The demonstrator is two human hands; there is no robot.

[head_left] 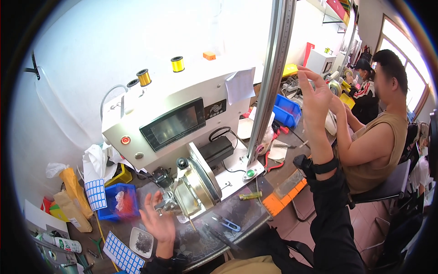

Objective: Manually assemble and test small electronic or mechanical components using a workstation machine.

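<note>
A white bench machine [137,107] with a dark screen [175,125] stands before me. From its front juts a round metal head [197,185] with a small chuck-like part [168,202] at its near left. My left hand [157,221] is beside that part, palm turned up and fingers apart, with nothing visible in it. High on the right, past the upright metal post [273,77], my right hand [315,93] is raised. Its thumb and forefinger come together at the tips; anything between them is too fine to see.
Blue snips [227,223] and red-handled pliers [274,167] lie on the bench. Left are a blue bin [119,212], a white dish [141,242] of small dark pieces and a label sheet [123,253]. Yellow spools [178,64] top the machine. A co-worker [376,123] sits close on my right.
</note>
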